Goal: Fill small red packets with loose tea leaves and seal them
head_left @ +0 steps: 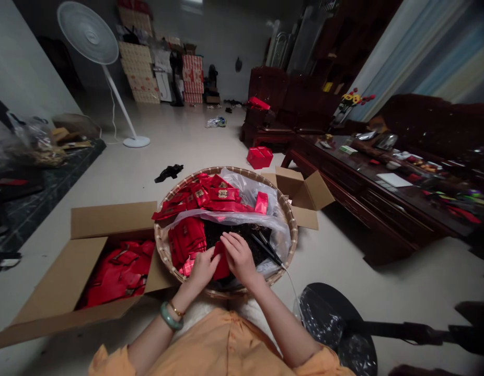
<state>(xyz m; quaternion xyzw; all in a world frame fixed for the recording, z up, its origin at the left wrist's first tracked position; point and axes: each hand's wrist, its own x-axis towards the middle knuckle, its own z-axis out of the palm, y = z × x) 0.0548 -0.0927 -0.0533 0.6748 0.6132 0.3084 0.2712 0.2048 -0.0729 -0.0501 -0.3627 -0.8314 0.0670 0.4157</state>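
Between my two hands is a small red packet (222,265), held over the near part of a round woven bamboo basket (294,230). My left hand (204,269) pinches the packet's left side, and my right hand (239,255) closes on its upper right. Dark loose tea leaves (212,234) lie under and behind the hands on clear plastic sheeting (279,224). A stack of red packets (186,237) sits left of the leaves. More red packets with gold labels (222,194) are heaped at the basket's back. A black corded tool with two prongs (267,248) rests to the right.
An open carton (85,219) full of red packets stands at the left, another open carton (304,190) behind right. A red box (260,156) lies on the floor. A dark wooden table (355,183) is at the right, a black round base (332,324) near right, a white fan (120,99) back left.
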